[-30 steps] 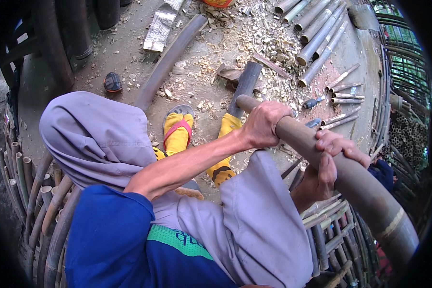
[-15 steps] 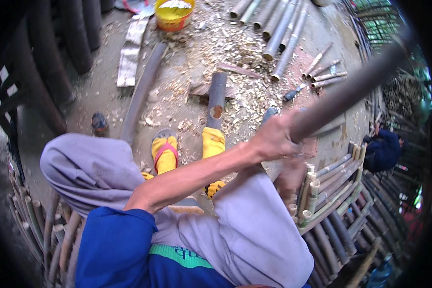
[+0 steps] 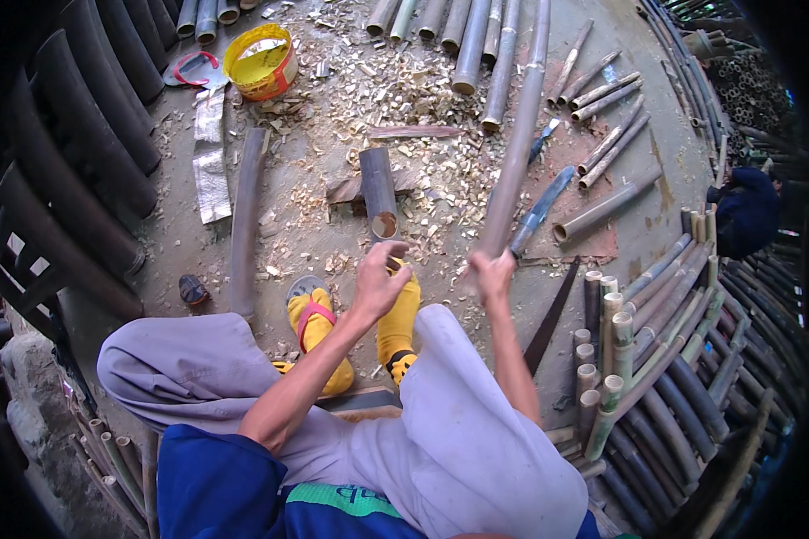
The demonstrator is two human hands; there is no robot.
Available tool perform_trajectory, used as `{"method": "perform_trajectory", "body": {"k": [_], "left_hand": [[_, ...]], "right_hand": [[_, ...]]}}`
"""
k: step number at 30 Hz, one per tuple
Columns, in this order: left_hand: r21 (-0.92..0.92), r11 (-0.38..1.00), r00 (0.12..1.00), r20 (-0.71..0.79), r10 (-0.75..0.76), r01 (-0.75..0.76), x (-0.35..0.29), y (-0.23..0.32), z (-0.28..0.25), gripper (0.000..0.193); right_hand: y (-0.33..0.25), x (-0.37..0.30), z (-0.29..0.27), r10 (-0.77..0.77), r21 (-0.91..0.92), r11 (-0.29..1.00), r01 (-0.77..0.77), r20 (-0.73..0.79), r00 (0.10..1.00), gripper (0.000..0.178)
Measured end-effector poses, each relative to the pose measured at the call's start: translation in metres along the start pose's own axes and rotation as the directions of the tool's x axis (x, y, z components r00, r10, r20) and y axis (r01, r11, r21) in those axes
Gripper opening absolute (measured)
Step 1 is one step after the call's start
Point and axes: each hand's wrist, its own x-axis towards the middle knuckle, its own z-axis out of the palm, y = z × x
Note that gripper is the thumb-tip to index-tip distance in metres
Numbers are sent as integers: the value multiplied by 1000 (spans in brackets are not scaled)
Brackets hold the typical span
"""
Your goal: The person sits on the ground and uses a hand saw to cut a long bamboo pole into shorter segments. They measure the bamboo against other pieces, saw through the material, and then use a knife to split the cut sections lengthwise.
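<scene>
My left hand (image 3: 379, 283) is open, fingers loosely curled and apart, just at the near end of a short dark bamboo tube (image 3: 377, 180). That tube has a hole cut in its near part and rests across a wooden block (image 3: 343, 189). My right hand (image 3: 492, 274) is closed around the near end of a long bamboo pole (image 3: 518, 135), which stretches away toward the top edge; the grip is slightly blurred. Right beside that hand lies a tool with a blue, worn body (image 3: 545, 208). My yellow-socked foot (image 3: 397, 314) is below the tube.
Wood chips (image 3: 315, 162) cover the ground. A yellow bucket (image 3: 261, 63) stands far left, near a loose bamboo length (image 3: 246, 216). Dark curved pieces (image 3: 90, 135) line the left. Cut bamboo (image 3: 622, 341) is stacked at right beside a long dark blade (image 3: 553, 319). Another person (image 3: 748, 211) is far right.
The long pole has swung from the upper right to lie pointing away from me. My left hand has let go of it and moved left to the short tube; my right hand now grips its end.
</scene>
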Motion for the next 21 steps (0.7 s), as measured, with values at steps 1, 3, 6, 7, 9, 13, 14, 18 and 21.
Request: {"method": "perform_trajectory", "body": {"k": [1, 3, 6, 7, 9, 13, 14, 18, 21], "left_hand": [[12, 1000, 1000, -20, -1, 1, -2, -6, -3, 33], [37, 999, 999, -48, 1, 1, -5, -14, -6, 31], [31, 999, 999, -35, -24, 26, -7, -18, -13, 31], [22, 1000, 1000, -20, -21, 21, -8, -17, -13, 31], [3, 999, 999, -15, -51, 51, -14, -12, -18, 31], [-47, 997, 998, 27, -57, 59, -33, 32, -49, 31], [-97, 993, 997, 49, -57, 62, -41, 43, -65, 31], [-201, 977, 997, 6, 76, -73, -91, 125, -166, 34], [-194, 889, 892, -281, 354, -414, -121, 174, -242, 30]], "right_hand": [[-8, 22, -5, 4, -62, 998, -6, -29, 1000, 46], [-12, 76, -23, -54, -366, 931, 7, -117, 992, 59], [-67, 99, -17, -319, -261, 928, 267, -184, 930, 52], [-72, 104, -20, -426, -344, 874, 343, -201, 882, 51], [-82, 94, -11, -473, -355, 846, 398, -153, 868, 48], [-50, 35, 24, -441, -400, 800, 448, 115, 890, 42], [-39, 16, 35, -419, -362, 822, 439, 137, 898, 40], [49, -47, 42, -313, -261, 905, 337, 129, 941, 33], [104, -76, 21, -111, -184, 974, 132, 122, 986, 30]]}}
